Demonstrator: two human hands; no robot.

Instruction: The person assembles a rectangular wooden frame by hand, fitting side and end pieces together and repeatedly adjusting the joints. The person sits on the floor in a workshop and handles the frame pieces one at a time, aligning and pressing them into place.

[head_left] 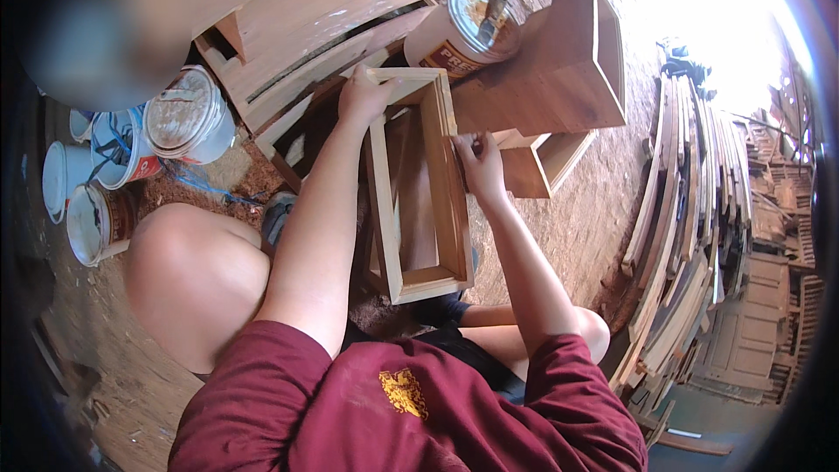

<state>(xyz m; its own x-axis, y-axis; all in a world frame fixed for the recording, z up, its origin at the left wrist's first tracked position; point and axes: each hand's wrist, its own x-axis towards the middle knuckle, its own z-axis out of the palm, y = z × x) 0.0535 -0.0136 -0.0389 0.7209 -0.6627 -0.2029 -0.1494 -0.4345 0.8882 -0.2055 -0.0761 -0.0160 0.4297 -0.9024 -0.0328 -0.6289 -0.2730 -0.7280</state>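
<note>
A long, open wooden box (461,245), drawer-like, stands tilted in front of me between my knees. My left hand (361,100) grips its far left corner, fingers closed over the rim. Beside the box's right wall, near its far end, is my right hand (482,166). Its fingers are curled and pinched together against the wood; whatever they hold, if anything, is too small to make out. Just beyond that hand lies a smaller wooden box (529,170), under or against a larger wooden box (533,70).
A lidded paint bucket (428,39) with a brush (494,17) on top stands behind the box. Several buckets (188,114) cluster at the left. Large wooden panels (306,0) lean at the far side. Stacked wood strips (673,183) line the right.
</note>
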